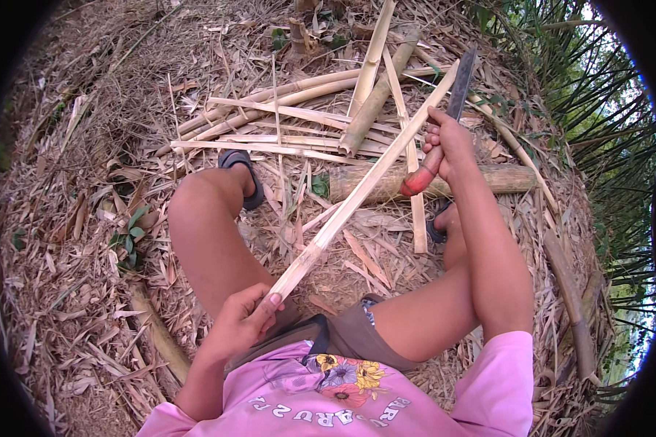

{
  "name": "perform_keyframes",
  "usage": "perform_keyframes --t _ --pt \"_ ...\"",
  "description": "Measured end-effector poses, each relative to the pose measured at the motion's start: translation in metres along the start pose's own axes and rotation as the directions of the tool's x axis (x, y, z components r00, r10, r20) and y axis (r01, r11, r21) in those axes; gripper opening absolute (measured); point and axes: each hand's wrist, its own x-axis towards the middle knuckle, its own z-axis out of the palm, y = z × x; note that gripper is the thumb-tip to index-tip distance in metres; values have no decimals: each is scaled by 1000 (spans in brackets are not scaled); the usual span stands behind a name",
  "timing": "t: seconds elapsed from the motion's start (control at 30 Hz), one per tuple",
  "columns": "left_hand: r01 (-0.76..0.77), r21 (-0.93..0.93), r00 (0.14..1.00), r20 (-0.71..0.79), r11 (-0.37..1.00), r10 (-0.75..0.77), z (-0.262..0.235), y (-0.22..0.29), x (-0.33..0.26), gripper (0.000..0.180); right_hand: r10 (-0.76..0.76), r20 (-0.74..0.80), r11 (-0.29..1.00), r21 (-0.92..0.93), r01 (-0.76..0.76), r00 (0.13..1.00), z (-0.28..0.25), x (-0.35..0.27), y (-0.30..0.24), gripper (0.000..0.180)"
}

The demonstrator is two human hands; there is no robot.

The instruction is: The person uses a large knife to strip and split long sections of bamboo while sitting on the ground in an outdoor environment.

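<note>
A long, pale split bamboo strip [368,180] slants from my lap up to the far right. My left hand [248,320] is closed round its near end, with the thumb on top. In my right hand [452,144] is a machete [461,86], gripped by its handle. That handle is curved, with a reddish end showing below the fist, and the dark blade points away from me. The blade lies close beside the strip's far part; whether they touch I cannot tell. The thumb of the right hand is near the strip's edge.
A thick bamboo log [499,179] lies crosswise between my feet, with another bamboo pole [377,109] beyond it. Several split strips [291,149] lie at far left of it. Dry leaves cover the ground; a bamboo thicket [598,138] stands on the right.
</note>
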Motion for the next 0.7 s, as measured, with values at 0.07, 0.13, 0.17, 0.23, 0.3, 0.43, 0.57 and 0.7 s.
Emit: perform_keyframes --t 0.07,0.13,0.17,0.23,0.3,0.43,0.57,0.7 --pt "-55 -25 997 -54 998 53 2 0 3 24 -12 16 1000 -15 12 1000 5 -6 -1 29" --pt "-155 9 979 -129 988 154 6 5 8 26 -13 0 1000 -1 13 1000 13 -11 -3 36" --pt "-190 -9 967 -174 982 185 8 9 9 26 -13 -7 1000 5 13 1000 15 -14 -2 39" --pt "-282 -8 922 -279 959 269 1 30 11 26 -14 44 1000 14 13 999 22 -19 0 40" --pt "-427 10 840 -367 904 400 -20 60 11 25 -38 67 999 -36 40 997 32 -35 5 40" --pt "-722 -182 668 -434 667 604 -54 150 -6 26 -68 237 952 -276 134 969 55 -82 17 35" --pt "-883 -109 427 -588 456 687 -65 191 20 25 109 417 956 -293 20 902 79 -139 21 40" --pt "-918 -201 383 -672 342 633 -29 187 59 25 88 565 950 -294 101 820 78 -154 36 52"
